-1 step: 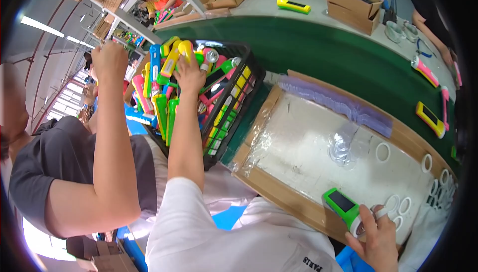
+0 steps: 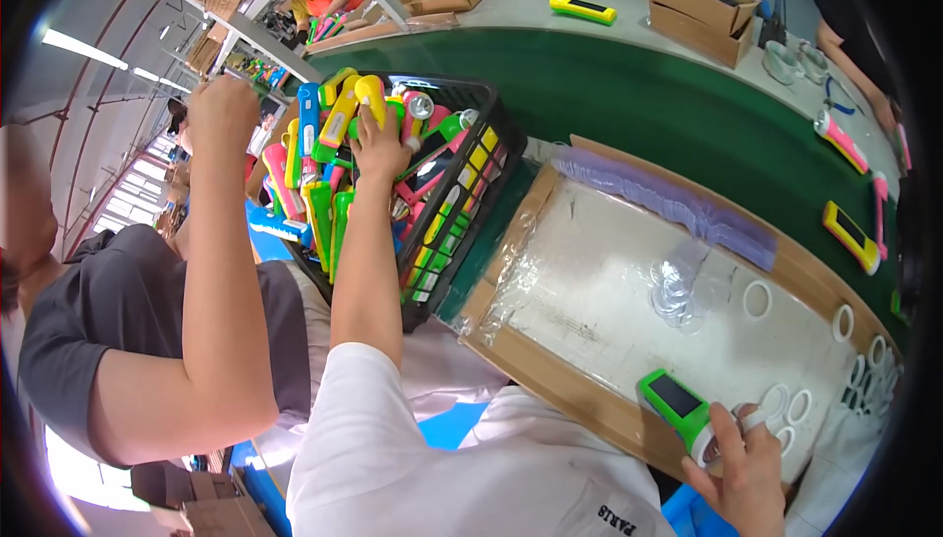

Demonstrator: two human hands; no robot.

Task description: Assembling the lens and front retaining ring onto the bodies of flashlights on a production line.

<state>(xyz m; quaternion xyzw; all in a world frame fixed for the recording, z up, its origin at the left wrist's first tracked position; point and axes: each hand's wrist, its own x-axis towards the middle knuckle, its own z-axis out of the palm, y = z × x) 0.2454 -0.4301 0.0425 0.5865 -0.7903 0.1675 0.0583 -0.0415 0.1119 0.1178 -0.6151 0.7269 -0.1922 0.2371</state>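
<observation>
My left hand reaches into a black plastic crate heaped with colourful flashlights. Its fingers are stretched out and apart, touching the lower end of a yellow flashlight. At the lower right, my right hand has its thumb and fingers around the head of a green flashlight with a dark panel. That flashlight lies over the near edge of a shallow cardboard tray. Several white rings lie just beyond the right hand, and a pale band shows at its fingers.
Clear plastic rings and a row of purplish film-like pieces lie in the tray. Beyond runs a green belt with a bench holding a yellow flashlight and a cardboard box. A co-worker's raised arm is close on the left.
The view has shifted very slightly. Both my hands keep their places, and the co-worker's raised hand has moved slightly to the right.
</observation>
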